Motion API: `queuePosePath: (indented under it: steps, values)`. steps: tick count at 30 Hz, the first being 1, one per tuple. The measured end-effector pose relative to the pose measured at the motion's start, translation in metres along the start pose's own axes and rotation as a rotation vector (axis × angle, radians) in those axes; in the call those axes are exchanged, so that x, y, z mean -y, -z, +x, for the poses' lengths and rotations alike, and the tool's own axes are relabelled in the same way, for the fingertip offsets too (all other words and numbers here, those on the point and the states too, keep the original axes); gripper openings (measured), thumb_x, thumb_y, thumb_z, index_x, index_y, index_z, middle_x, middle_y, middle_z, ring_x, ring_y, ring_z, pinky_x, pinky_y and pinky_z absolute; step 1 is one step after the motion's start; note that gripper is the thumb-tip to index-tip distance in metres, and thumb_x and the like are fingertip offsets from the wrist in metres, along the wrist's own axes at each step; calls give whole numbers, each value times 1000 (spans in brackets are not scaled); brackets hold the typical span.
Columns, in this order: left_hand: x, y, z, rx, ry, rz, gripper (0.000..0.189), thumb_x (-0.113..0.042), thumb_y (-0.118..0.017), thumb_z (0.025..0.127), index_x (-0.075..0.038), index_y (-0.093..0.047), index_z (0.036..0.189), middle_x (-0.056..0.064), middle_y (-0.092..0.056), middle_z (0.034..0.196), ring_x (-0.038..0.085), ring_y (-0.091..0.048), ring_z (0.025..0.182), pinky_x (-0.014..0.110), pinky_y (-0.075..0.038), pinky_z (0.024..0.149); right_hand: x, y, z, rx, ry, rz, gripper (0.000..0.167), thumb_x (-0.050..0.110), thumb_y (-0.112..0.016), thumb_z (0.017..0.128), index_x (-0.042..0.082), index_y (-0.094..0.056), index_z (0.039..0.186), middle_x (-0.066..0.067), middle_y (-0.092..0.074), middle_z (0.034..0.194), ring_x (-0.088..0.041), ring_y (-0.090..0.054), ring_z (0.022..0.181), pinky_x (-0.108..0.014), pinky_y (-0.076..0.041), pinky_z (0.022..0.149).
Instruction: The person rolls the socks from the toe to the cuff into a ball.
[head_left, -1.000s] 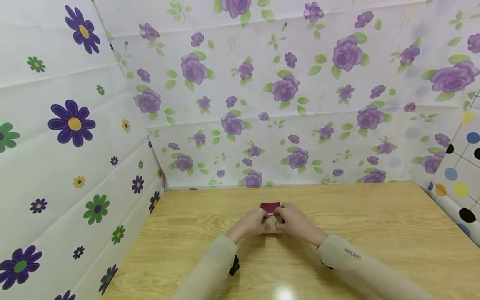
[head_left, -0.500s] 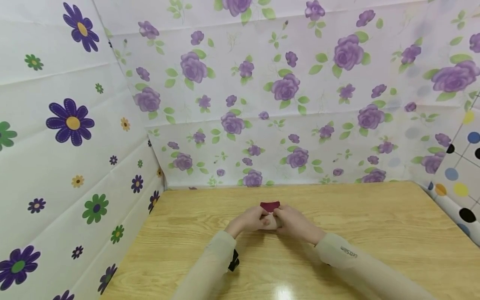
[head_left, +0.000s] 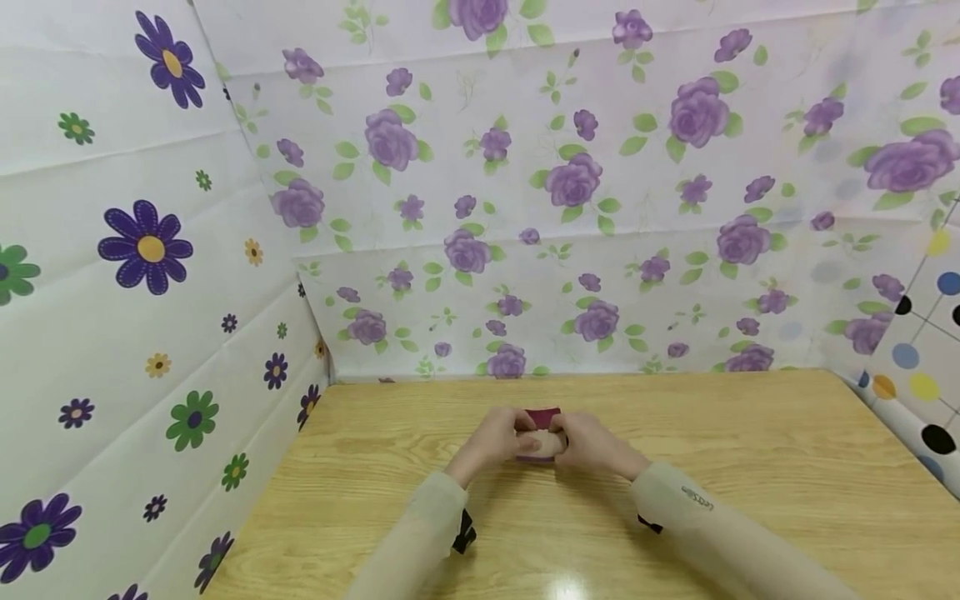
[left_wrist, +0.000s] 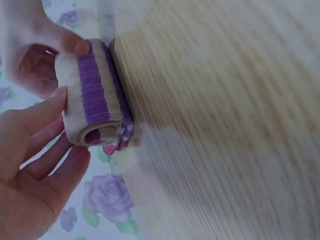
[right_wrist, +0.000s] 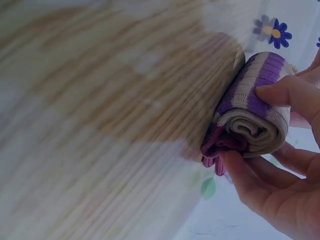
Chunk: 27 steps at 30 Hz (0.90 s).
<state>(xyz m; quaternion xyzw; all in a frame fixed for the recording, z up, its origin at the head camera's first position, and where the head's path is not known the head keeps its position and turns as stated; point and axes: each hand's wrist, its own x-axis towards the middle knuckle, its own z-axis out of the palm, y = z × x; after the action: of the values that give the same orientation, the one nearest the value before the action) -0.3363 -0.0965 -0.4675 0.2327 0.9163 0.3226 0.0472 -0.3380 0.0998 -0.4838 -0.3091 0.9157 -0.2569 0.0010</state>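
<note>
A rolled-up striped knit sock [head_left: 543,446] lies on the table between both hands. Cream and purple bands run round the roll, and a maroon, ribbed end sticks out on its far side. In the left wrist view, the left hand [left_wrist: 37,175] holds one end of the sock roll [left_wrist: 92,95], thumb on top and fingers beyond it. The right hand [right_wrist: 282,182] grips the other end, where the right wrist view shows spiralled layers. Seen from the head, the left hand [head_left: 497,437] and right hand [head_left: 592,442] nearly meet over the roll.
The wood-grain table [head_left: 712,433] extends around the hands. A floral sheet [head_left: 570,250] hangs along its back edge, with a flower-print sheet [head_left: 150,333] on the left and a dotted one [head_left: 922,358] on the right. Black straps circle both wrists.
The roll has turned, so a purple band now shows along its near edge where cream was. The left hand's fingers have shifted slightly on it; both hands stay in place around it.
</note>
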Motion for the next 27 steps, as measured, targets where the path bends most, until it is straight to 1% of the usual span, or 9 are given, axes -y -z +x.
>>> queuePosePath:
  steps: [3, 5, 7, 10, 13, 17, 21, 24, 27]
  values:
    - [-4, -1, -1, -30, -42, 63, 18, -14, -76, 84, -4, -73, 98, 9, -73, 98, 18, -67, 92, 23, -53, 78, -3, 0, 3, -1, -19, 13, 29, 7, -81, 68, 5, -65, 92, -6, -68, 89, -15, -60, 76, -31, -52, 67]
    - [-7, -1, -1, -39, -71, 113, 20, -12, -79, 80, -3, -74, 97, 11, -73, 97, 20, -68, 92, 24, -54, 79, -5, 0, 6, -2, -28, 36, 28, 7, -81, 66, 7, -63, 88, -4, -67, 84, -15, -58, 74, -30, -50, 66]
    - [-9, -1, -1, -41, -85, 163, 24, -12, -81, 77, -3, -74, 97, 11, -73, 98, 22, -68, 94, 25, -54, 81, -7, 0, 9, 13, -53, 74, 27, 7, -81, 66, 9, -61, 84, -2, -64, 81, -14, -55, 71, -29, -47, 65]
    - [-9, -4, -2, -33, -86, 231, 30, -13, -84, 74, -4, -73, 100, 10, -73, 101, 21, -68, 96, 25, -54, 82, -11, 1, 12, 41, -94, 132, 26, 6, -80, 66, 11, -60, 82, 0, -61, 77, -14, -51, 67, -28, -44, 62]
    - [-7, -8, -1, -18, -77, 289, 33, -17, -85, 73, -6, -72, 103, 7, -72, 104, 19, -66, 97, 24, -53, 82, -13, 3, 13, 64, -132, 164, 22, 7, -77, 67, 11, -60, 81, 0, -59, 73, -14, -48, 64, -27, -41, 59]
    - [-5, -13, -1, -9, -65, 287, 36, -20, -85, 74, -8, -71, 105, 6, -71, 106, 18, -65, 98, 25, -53, 83, -14, 6, 13, 83, -166, 193, 17, 10, -72, 68, 11, -61, 81, 0, -53, 65, -13, -42, 56, -25, -36, 54]
    - [-1, -13, -1, 14, -95, 253, 37, -24, -81, 79, -7, -71, 110, 6, -72, 107, 14, -66, 96, 23, -52, 82, -17, 10, 13, 130, -219, 247, 13, 13, -72, 73, 11, -63, 81, 2, -52, 65, -12, -39, 56, -24, -34, 53]
    - [0, -11, -1, 73, -124, 208, 35, -26, -76, 84, -7, -70, 112, 6, -72, 107, 8, -65, 88, 18, -51, 77, -20, 12, 12, 171, -272, 312, 12, 12, -73, 73, 10, -65, 81, 1, -55, 70, -12, -43, 62, -25, -36, 56]
    - [-1, -9, -2, 143, -129, 150, 33, -24, -73, 87, -7, -70, 115, 6, -71, 109, 4, -61, 83, 16, -49, 73, -24, 15, 8, 227, -308, 377, 12, 12, -74, 71, 9, -67, 81, 2, -56, 71, -13, -46, 66, -25, -38, 59]
